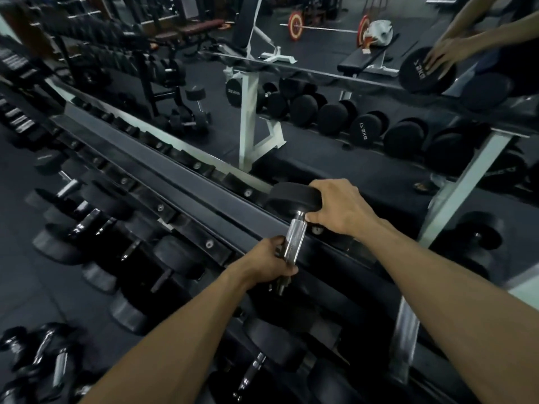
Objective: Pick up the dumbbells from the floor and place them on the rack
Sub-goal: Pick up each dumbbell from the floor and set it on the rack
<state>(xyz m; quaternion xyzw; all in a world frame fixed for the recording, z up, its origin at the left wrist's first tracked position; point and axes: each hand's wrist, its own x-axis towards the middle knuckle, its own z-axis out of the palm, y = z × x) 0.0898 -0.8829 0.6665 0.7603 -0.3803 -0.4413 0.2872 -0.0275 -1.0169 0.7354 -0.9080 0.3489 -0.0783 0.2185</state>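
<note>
Dumbbells fill most of the rack [186, 182] at this mirrored gym wall, though several [43, 354] wait on the floor [17, 199]. I steady one dumbbell [294, 217] over the top rail: my right hand [338, 208] cups its far head, my left hand [268, 263] has fingers [287, 271] wrapped tight round the chrome handle.
</note>
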